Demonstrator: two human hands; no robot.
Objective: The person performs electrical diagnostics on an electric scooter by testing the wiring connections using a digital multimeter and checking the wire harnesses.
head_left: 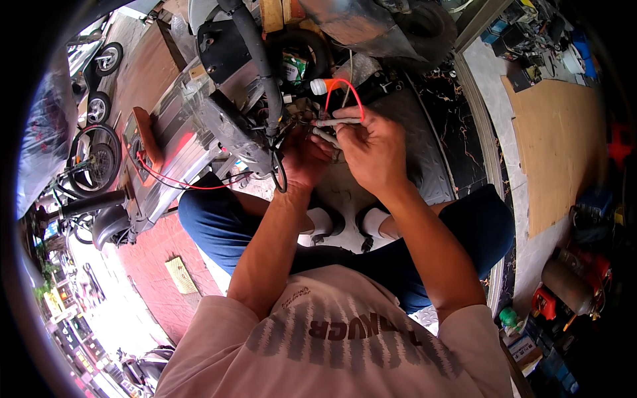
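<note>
My right hand (pixel 371 146) is closed round the grey handles of a pair of pliers (pixel 337 122), whose jaws point left toward a cluster of wires and small parts (pixel 302 121). A red wire (pixel 345 81) arches up over the pliers and comes down beside my right fingers. Just left of it, my left hand (pixel 304 162) is turned palm up with its fingers curled in at the same cluster; what they hold is too small to make out. A thick black tube (pixel 265 86) and a dark boxy part (pixel 232 129) of a vehicle stand beside my left hand, with a black cable (pixel 281 174) looping down.
An orange-edged device (pixel 147 139) with a red lead lies to the left. An orange and white bottle (pixel 321 86) lies beyond my hands, near a tyre (pixel 424 33). Parked two-wheelers (pixel 96 156) line the far left. At right are a cardboard sheet (pixel 557 146) and a cylinder (pixel 567 282).
</note>
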